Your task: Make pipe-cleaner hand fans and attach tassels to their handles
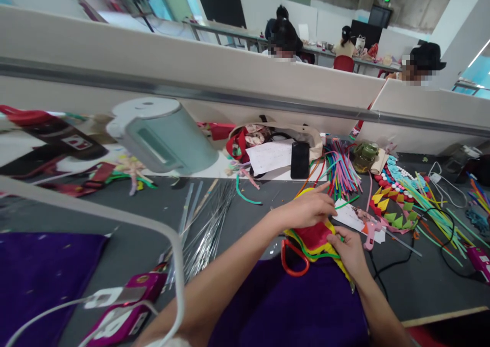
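Note:
A red felt piece [313,236] with a yellow border lies at the upper end of dark purple fabric [294,306]. A green pipe cleaner [319,255] runs along its near edge. My left hand [314,207] reaches across the far side of the piece, fingers stretched out; their undersides are hidden. Another green strand [347,202] shows just beyond those fingertips. At the right edge, my right hand [347,249] pinches the felt piece between thumb and fingers. Below the piece's left side is an orange-red loop [294,266], resembling a scissor handle.
A pink glue gun [371,230] lies right of my hands, with a black cord. Bundled pipe cleaners [342,171], a phone [300,160] and a bag [312,135] sit behind. Silver strips [210,229], a kettle [168,135] and a white cable-like bar [176,265] are leftward.

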The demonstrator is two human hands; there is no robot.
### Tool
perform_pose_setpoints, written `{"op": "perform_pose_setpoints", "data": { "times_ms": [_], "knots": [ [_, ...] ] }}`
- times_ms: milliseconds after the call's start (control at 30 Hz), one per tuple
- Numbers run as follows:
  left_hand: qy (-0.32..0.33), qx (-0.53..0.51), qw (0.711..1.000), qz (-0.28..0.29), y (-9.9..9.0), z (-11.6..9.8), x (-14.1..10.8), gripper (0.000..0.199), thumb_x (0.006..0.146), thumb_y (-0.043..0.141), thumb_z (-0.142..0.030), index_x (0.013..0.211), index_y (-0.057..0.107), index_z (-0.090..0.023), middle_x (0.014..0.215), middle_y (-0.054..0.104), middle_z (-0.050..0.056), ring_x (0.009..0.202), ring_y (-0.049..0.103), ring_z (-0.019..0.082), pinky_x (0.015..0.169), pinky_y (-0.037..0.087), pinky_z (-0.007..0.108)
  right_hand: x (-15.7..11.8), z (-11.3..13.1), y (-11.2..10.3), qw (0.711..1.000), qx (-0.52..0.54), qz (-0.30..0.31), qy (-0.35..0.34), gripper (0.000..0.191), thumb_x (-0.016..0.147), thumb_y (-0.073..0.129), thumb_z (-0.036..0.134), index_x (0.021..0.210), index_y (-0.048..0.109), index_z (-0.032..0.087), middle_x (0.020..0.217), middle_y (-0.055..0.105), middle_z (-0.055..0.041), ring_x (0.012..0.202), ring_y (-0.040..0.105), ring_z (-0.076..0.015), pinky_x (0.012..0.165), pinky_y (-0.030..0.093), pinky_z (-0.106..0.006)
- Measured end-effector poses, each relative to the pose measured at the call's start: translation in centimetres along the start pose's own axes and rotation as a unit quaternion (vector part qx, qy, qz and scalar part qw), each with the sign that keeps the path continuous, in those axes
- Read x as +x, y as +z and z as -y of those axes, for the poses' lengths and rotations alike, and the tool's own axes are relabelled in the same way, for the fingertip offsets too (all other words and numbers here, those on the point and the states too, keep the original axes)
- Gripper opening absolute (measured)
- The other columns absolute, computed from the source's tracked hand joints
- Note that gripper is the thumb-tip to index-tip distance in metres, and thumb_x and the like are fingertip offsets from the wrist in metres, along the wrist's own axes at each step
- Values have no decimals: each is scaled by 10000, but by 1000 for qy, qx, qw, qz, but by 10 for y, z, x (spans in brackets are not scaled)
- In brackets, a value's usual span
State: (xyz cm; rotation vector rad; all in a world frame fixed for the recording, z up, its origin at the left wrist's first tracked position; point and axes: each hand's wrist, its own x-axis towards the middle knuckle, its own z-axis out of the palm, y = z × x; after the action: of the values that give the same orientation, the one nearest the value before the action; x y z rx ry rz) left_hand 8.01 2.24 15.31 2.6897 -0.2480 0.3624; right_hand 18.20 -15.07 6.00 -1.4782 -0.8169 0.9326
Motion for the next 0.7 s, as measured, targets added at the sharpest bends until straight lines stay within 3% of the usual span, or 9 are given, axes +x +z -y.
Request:
{"op": "perform_pose_setpoints", "data": {
  "times_ms": [133, 267, 333, 500, 700],
  "knots": [
    [-43, -80, 991, -103, -14, 4, -9, 294, 864, 540, -93, 1093, 682, -210, 1111, 715, 66, 1105, 633, 192, 1146, 268, 527, -1, -5, 3, 999, 44, -11, 4, 333, 770, 683, 431, 891, 723, 124, 665, 589, -4, 583, 476, -123, 555, 412, -226],
    [-121, -79, 942, -301, -20, 13, -22, 234, 914, 518, -178, 1062, 699, -195, 1143, 701, 106, 1113, 629, 205, 1024, 441, 452, -2, -14, 2, 999, 35, -29, 9, 320, 779, 671, 432, 831, 708, 119, 563, 486, 37, 490, 354, -80, 464, 308, -190],
    [-160, -56, 921, -350, -18, 18, -26, 235, 919, 520, -213, 1058, 708, -189, 1187, 681, 127, 1122, 623, 216, 979, 478, 411, -2, -16, 2, 999, 31, -33, 5, 337, 774, 672, 449, 824, 708, 118, 556, 483, 37, 483, 345, -77, 455, 299, -187],
    [-204, -3, 924, -323, -6, 29, -28, 293, 921, 490, -232, 1125, 697, -200, 1257, 657, 117, 1149, 613, 236, 998, 462, 418, -4, -13, 4, 999, 20, -25, -15, 409, 767, 663, 518, 859, 730, 125, 621, 587, -9, 525, 466, -115, 494, 407, -215],
    [-294, -24, 923, -248, -2, 33, -28, 264, 891, 499, -242, 980, 740, -185, 968, 758, 73, 885, 689, 212, 793, 499, 302, -6, -8, 2, 999, 0, -31, -36, 421, 768, 662, 523, 869, 743, 122, 627, 616, -19, 582, 546, -147, 563, 481, -247]
  ]
}}
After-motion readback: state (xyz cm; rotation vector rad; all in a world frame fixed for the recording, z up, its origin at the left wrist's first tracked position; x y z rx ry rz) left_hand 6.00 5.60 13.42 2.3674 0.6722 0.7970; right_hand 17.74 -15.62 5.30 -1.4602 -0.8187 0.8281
